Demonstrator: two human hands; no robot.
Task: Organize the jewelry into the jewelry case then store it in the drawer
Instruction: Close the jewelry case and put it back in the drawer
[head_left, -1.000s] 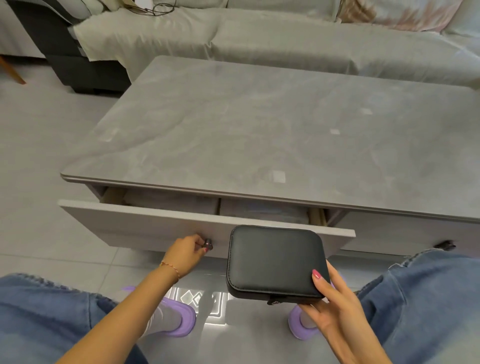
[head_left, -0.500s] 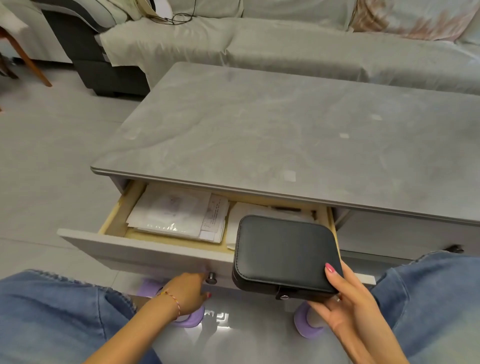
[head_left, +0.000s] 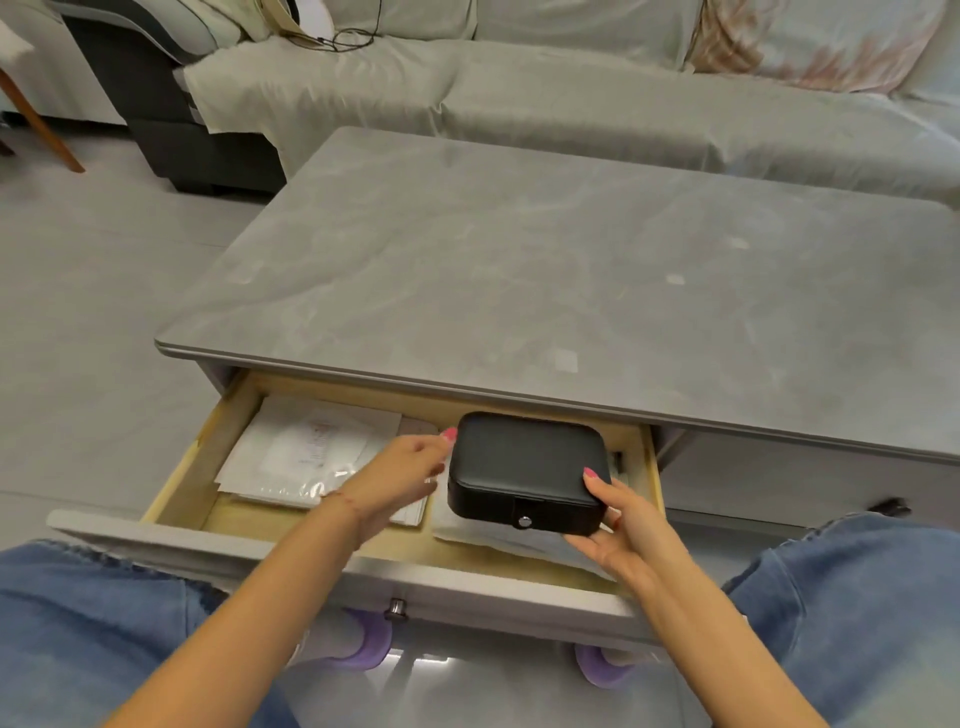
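Entry: grey stone-look counter (head_left: 519, 260), tiled floor, covered sofa (head_left: 571, 93) behind; drawer (head_left: 467, 587) pulled out.

We note papers (head_left: 301, 447) at the drawer's left. Our left hand (head_left: 400, 473), fingers relaxed, touches the jewelry case (head_left: 524, 467); our right hand (head_left: 618, 525) grips its near right corner. The black case sits over the drawer's right half, long axis left-right, clasp toward us.

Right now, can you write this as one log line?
step: storing | black leather jewelry case: over open drawer | right hand: grips case | left hand: touching case

Home living room: covered sofa (head_left: 571, 98) behind grey coffee table (head_left: 519, 270), tiled floor (head_left: 78, 312).
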